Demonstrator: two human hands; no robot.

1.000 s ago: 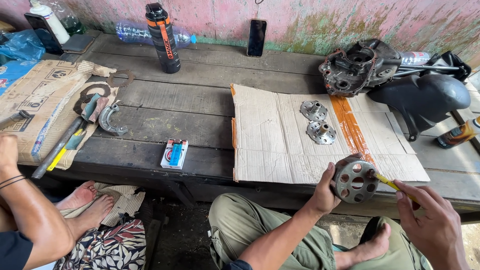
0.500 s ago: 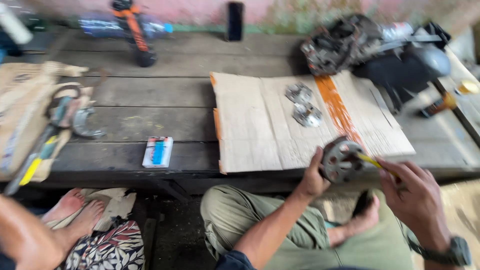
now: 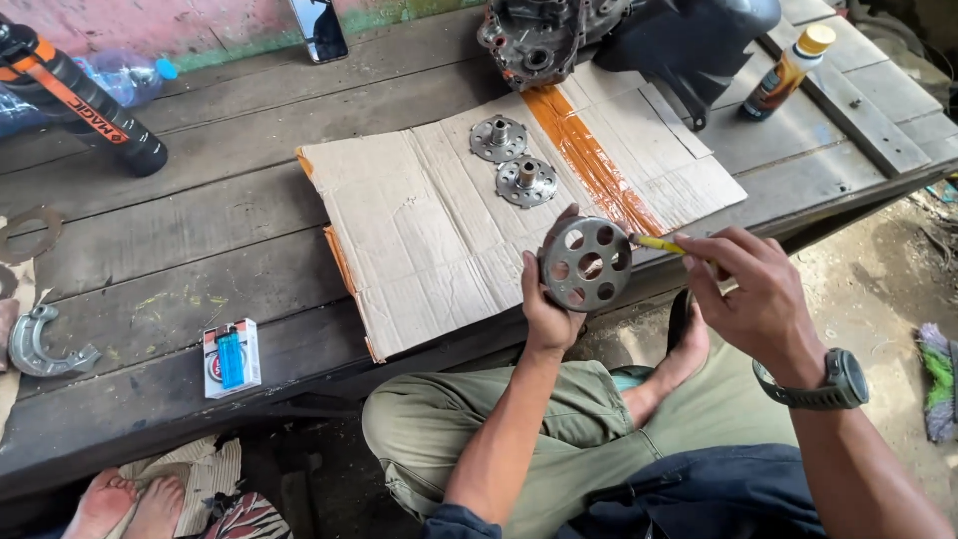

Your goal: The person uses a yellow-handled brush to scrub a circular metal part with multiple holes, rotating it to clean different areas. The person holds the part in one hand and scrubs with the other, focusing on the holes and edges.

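Observation:
My left hand [image 3: 547, 304] grips a round grey metal drum with several holes [image 3: 586, 265], held upright over the table's front edge. My right hand [image 3: 750, 294], with a watch on its wrist, pinches a thin yellow tool [image 3: 657, 243] whose tip touches the drum's right side. Behind the drum lies a flattened cardboard sheet [image 3: 419, 230] with an orange stripe. Two small metal hub plates [image 3: 499, 138] [image 3: 527, 182] rest on it.
A dark engine case [image 3: 544, 35] and black part sit at the far edge. An amber bottle [image 3: 788, 75] stands at right, a black canister [image 3: 85, 100] and plastic bottle at left. A small box with a blue lighter [image 3: 231, 356] and a curved metal shoe [image 3: 40, 344] lie near left. Another person's feet [image 3: 130, 504] show below.
The view has shifted closer and to the right. The drum stays in my left hand, and my right hand has brought the yellow tool up against its side.

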